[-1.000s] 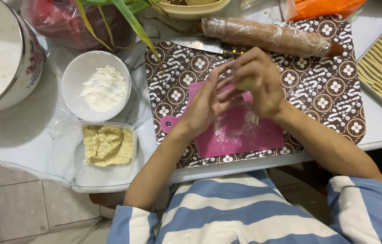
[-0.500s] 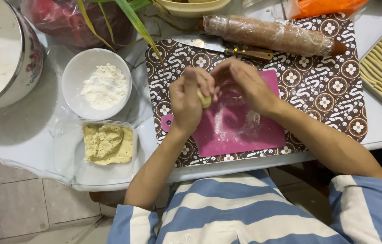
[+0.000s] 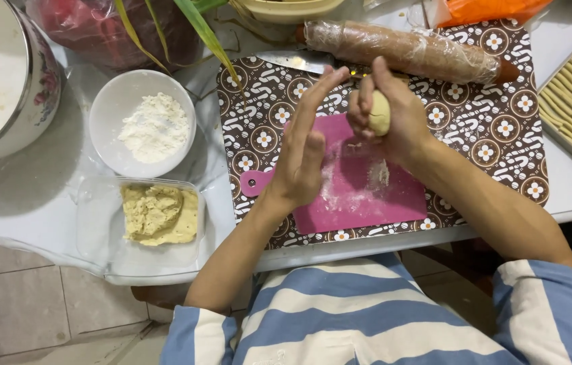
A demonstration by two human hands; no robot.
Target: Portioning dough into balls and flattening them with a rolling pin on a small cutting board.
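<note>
Above the pink cutting board (image 3: 360, 196), right hand (image 3: 394, 118) grips a dough ball (image 3: 379, 113); left hand (image 3: 306, 145) hovers open-palmed just beside it.

A home kitchen table. A bowl of flour (image 3: 143, 124), a wrapped rolling pin (image 3: 404, 52) and a pink cutting board (image 3: 367, 196) show it.

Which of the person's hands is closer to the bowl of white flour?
The left. The left hand is open above the pink board, just right of the flour bowl. The right hand, holding a dough ball, is farther right.
</note>
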